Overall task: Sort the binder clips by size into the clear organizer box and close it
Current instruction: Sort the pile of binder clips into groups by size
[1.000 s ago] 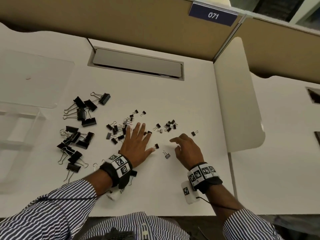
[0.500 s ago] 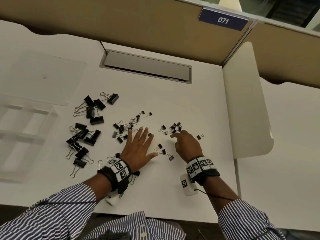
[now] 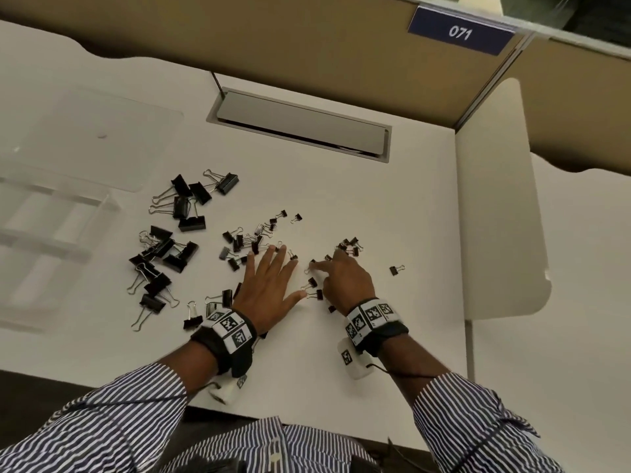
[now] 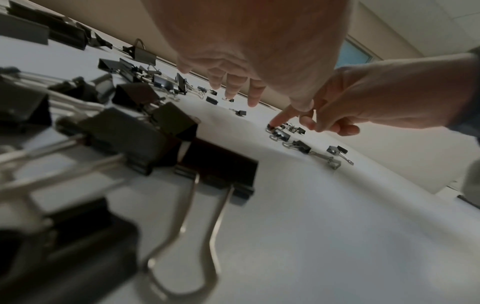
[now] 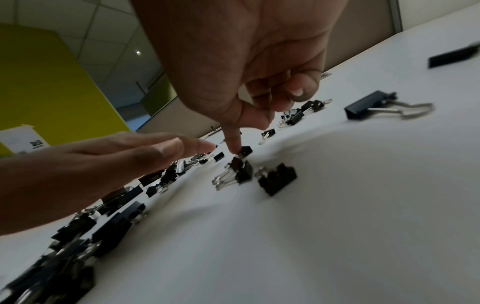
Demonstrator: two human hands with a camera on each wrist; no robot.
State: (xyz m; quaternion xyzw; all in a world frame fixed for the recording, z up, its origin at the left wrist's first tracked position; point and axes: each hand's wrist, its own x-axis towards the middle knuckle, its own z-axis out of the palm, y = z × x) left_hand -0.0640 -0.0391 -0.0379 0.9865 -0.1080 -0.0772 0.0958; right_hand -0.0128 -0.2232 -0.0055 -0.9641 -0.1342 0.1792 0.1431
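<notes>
- The worktop (image 3: pixel 392 206) carried every clip; the clear organizer box (image 3: pixel 51 206) stood open at its far left edge, well apart from both hands, and no clips showed inside it.
- The large binder clips (image 3: pixel 191 206) lay in a loose group just right of the box; the medium binder clips (image 3: pixel 239 244) lay near the left fingertips; the small binder clips (image 3: pixel 348 249) lay scattered around the right hand.
- Step in hand, as judged: grouping the clips by size on the worktop, before any transfer to the box. The lid was not yet closed.
- Left hand (image 3: pixel 269 288): palm down, fingers straight and spread, low over the worktop beside the medium clips; it held nothing.
- Right hand (image 3: pixel 345 278): index finger extended, its tip pressing a small clip (image 5: pixel 245 151) against the worktop; the other fingers were curled under and held nothing visible.
- Next move, as judged: it called for drawing the small clips into one cluster, then a fingertip pinch to lift them across to one compartment. The small clips would likely slide or tip under a single finger.
</notes>
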